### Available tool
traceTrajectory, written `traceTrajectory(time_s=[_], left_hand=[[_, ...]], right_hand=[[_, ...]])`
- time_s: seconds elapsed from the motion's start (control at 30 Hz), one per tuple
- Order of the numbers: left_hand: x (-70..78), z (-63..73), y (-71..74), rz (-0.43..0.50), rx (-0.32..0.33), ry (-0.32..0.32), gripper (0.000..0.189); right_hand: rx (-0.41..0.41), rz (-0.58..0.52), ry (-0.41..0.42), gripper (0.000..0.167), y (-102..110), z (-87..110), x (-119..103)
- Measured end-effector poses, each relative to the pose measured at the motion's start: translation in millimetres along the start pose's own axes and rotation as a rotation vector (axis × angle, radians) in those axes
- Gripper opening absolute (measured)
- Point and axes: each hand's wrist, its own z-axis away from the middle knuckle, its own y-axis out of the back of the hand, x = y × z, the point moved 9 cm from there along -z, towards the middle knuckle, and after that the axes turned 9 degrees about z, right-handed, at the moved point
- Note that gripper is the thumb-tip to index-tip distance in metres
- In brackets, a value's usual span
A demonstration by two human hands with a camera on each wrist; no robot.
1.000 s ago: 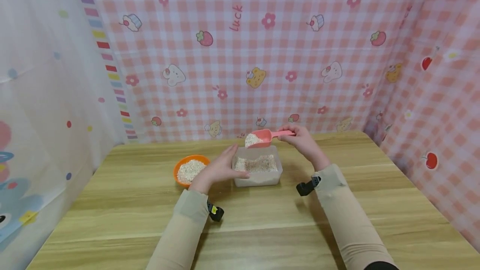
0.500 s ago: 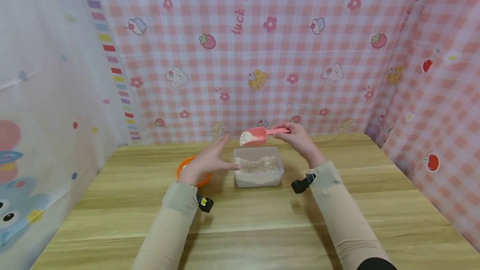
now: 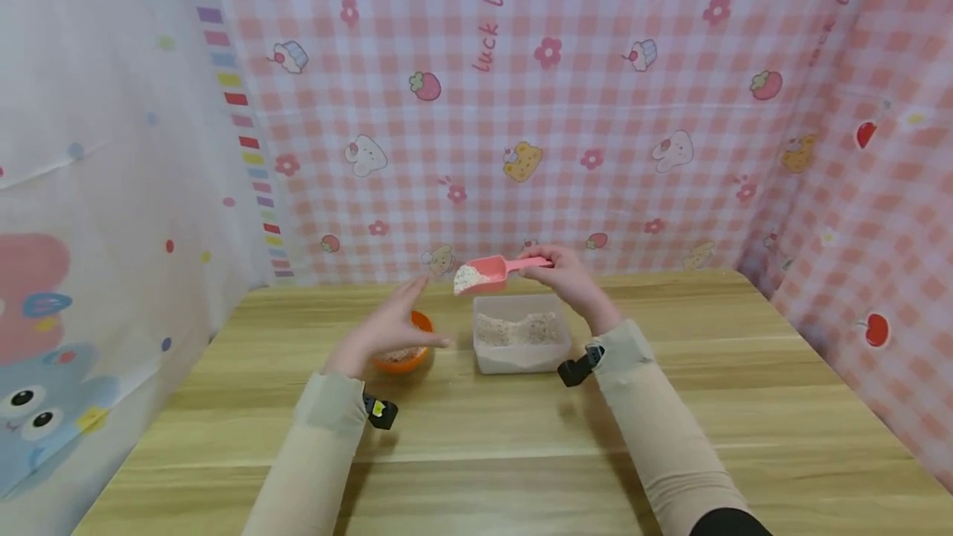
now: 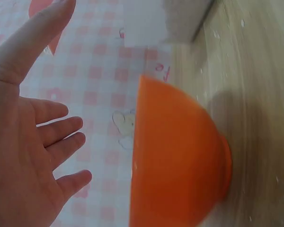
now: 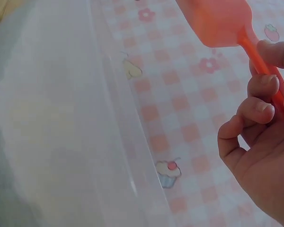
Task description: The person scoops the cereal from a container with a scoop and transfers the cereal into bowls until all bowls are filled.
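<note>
A pink scoop [image 3: 488, 274] carries a heap of pale grains [image 3: 469, 279] at its mouth. My right hand [image 3: 563, 278] grips it by the handle, above the back left of the translucent container [image 3: 521, 361]. Inside that container lie more grains, dipped in the middle. Over the orange bowl [image 3: 425, 322] hovers my left hand [image 3: 387, 329], thumb and fingers spread, holding nothing. In the left wrist view a gap shows between the hand and the bowl's rim. That hand partly hides the bowl's contents in the head view.
Both vessels stand on a wood-grain table [image 3: 476, 470], the bowl left of the container. A pink checked cloth [image 3: 476, 106] hangs behind the table's back edge. A few stray grains [image 4: 242, 22] dot the tabletop.
My left hand has let go of the container's left side and moved left over the bowl. My right hand has carried the loaded scoop leftward.
</note>
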Motion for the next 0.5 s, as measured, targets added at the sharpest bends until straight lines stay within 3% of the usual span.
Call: traceTrajectory(time_s=[0.3,0.5], left_hand=[[-30.7,19.1,10.2,0.026,0.019,0.05,0.117],[-43.7,30.4,13.3,0.05,0.012,0.073,0.117]], right_hand=[[-0.038,-0.014,-0.011,0.025,-29,-13.6,-2],[-0.059,-0.048,-0.025,0.02,-47,-15.7,-3]])
